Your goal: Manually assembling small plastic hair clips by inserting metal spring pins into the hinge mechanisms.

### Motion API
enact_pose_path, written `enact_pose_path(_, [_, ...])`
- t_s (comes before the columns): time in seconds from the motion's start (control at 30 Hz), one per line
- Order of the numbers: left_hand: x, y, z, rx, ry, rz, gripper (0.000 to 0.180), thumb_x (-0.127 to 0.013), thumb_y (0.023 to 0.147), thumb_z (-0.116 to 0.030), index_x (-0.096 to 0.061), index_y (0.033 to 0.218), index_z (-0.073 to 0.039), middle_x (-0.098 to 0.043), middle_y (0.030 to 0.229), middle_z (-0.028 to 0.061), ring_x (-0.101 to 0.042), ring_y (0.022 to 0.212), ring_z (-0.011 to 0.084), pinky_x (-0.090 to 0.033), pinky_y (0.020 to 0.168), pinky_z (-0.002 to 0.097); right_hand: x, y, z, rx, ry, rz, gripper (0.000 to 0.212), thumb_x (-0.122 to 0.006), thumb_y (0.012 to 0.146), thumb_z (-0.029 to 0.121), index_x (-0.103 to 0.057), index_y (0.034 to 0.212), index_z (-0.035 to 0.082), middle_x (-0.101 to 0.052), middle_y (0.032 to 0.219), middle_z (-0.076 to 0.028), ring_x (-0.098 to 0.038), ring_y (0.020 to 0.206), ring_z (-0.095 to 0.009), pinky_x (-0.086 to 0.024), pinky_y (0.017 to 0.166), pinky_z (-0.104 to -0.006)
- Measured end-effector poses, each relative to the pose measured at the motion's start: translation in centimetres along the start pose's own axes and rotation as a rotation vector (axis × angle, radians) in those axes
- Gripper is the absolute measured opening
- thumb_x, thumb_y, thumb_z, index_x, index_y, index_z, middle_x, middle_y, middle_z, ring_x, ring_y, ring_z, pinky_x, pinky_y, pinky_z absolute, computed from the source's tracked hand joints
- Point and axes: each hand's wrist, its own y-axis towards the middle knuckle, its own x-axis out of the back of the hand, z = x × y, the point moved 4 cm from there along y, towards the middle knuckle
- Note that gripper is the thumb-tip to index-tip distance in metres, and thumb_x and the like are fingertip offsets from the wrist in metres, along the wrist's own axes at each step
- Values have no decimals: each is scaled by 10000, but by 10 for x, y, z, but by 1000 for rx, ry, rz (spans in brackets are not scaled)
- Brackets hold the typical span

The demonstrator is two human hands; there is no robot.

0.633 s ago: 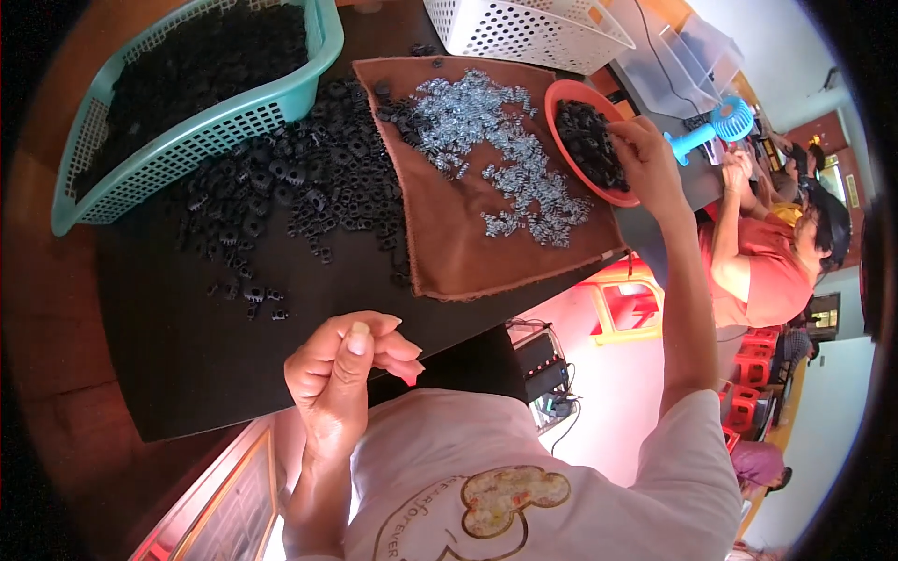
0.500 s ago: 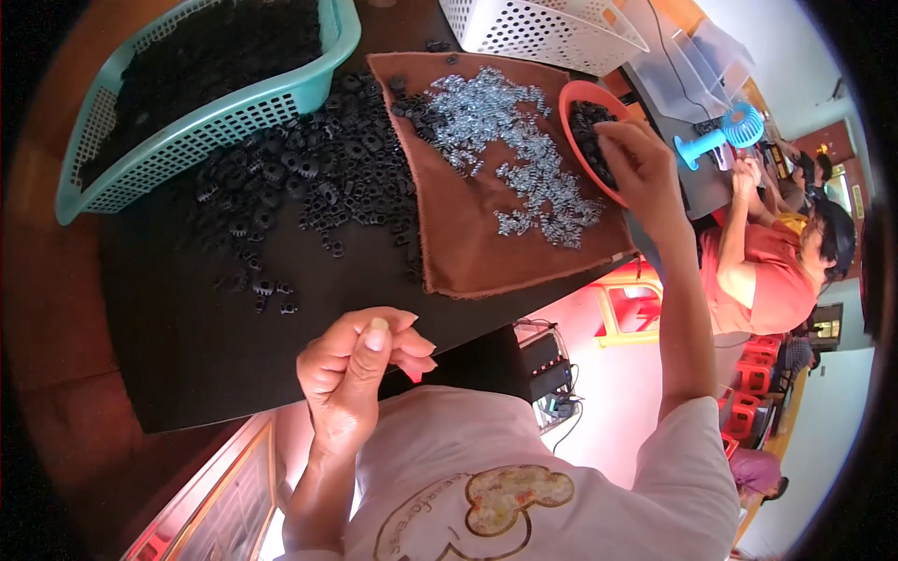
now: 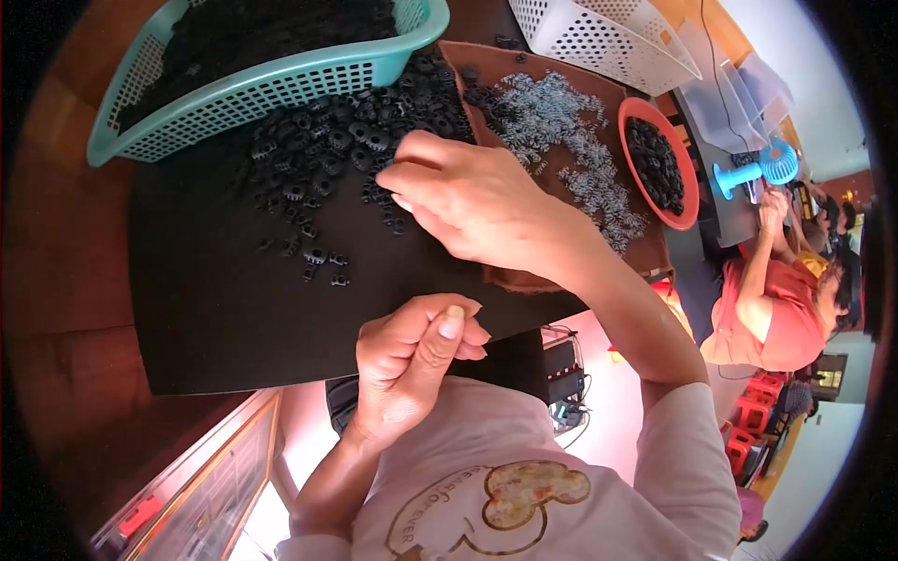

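Observation:
My left hand (image 3: 410, 365) is held low in front of my shirt by the table's near edge, thumb pressed to curled fingers; whatever is inside is hidden. Over the near right part of the heap of small black plastic toothed clip pieces (image 3: 327, 150) is my right hand (image 3: 468, 198), fingertips bent together. I cannot see what they pinch. To the right, small silvery metal springs (image 3: 552, 112) lie spread on a brown cloth (image 3: 522, 279), partly covered by my right hand and forearm. An orange-red bowl (image 3: 689, 201) at the cloth's right side holds many small black pieces.
A teal perforated basket (image 3: 281, 93) full of black pieces stands at the far left. Beyond the cloth are a white perforated basket (image 3: 608, 51) and clear plastic bins (image 3: 720, 93). A small blue fan (image 3: 762, 168) stands right of the bowl. A person in red (image 3: 776, 299) sits farther right.
My right hand has left the bowl and moved left to the black pieces. My left hand stays closed near the table edge. The view has shifted, so the table things appear farther right.

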Motion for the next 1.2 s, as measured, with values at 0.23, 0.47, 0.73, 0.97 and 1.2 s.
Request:
enact_pose_path(0.23, [4, 2, -4, -63, 74, 65, 279, -541, 998, -192, -624, 1025, 73, -665, 767, 89, -668, 686, 134, -553, 637, 253, -4, -2, 17, 110, -80, 161, 133, -638, 738, 82, -589, 850, 31, -533, 955, -78, -626, 886, -243, -548, 597, -357])
enact_pose_path(0.47, [4, 3, -4, -55, 75, 79, 278, -543, 998, -194, -618, 1028, 71, -659, 759, 88, -661, 674, 130, -550, 634, 250, -8, 32, 13, 93, -76, 107, 98, -604, 772, 73, -587, 858, 30, -548, 931, -74, -639, 800, -253, -535, 599, -377])
enact_pose_path(0.73, [7, 1, -2, -40, 58, 79, 306, -528, 1004, -228, -638, 1037, 56, -677, 802, 93, -658, 678, 138, -524, 591, 245, -27, 57, 22, 141, -197, 199, 82, -605, 768, 71, -613, 765, -10, -563, 881, -125, -648, 805, -289, -532, 609, -396])
enact_pose_path(0.97, [7, 3, -3, -23, 79, 78, 299, -529, 1004, -217, -640, 1033, 58, -679, 802, 94, -660, 681, 134, -527, 598, 240, -22, 38, 20, 88, -135, 253, 117, -610, 757, 68, -602, 840, -13, -559, 904, -138, -662, 761, -296, -533, 585, -401])
enact_pose_path(1.2, [5, 5, -1, -46, 58, 58, 284, -545, 996, -200, -620, 1028, 72, -665, 772, 92, -664, 666, 129, -543, 610, 244, -20, 35, 14, 40, -94, 235, 110, -575, 798, 71, -589, 845, -27, -575, 912, -157, -662, 721, -316, -531, 562, -429])
